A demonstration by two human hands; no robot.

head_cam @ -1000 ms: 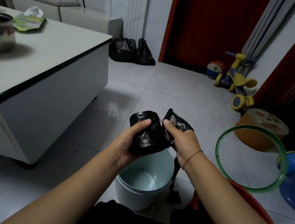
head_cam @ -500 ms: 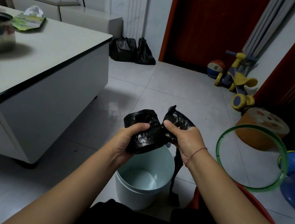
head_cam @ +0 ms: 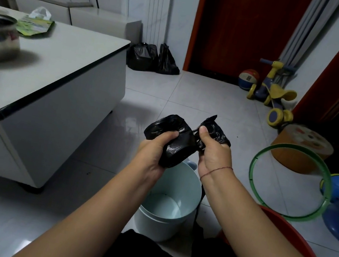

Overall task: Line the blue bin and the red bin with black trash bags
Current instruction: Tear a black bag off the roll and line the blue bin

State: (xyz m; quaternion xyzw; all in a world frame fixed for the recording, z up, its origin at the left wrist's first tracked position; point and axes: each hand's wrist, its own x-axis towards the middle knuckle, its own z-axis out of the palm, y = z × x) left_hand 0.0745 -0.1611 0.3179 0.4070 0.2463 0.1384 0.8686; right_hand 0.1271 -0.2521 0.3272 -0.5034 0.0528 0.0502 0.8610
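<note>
Above white floor tiles, left hand and right hand clutch a crumpled black plastic trash bag, likely limp and slippery; best pinched at its hem.

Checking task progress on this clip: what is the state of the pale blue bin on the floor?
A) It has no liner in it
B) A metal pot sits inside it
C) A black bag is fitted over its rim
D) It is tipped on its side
A: the blue bin stands upright with its bare pale inside showing, while the left hand and right hand grip the bunched black trash bag above it.
</note>
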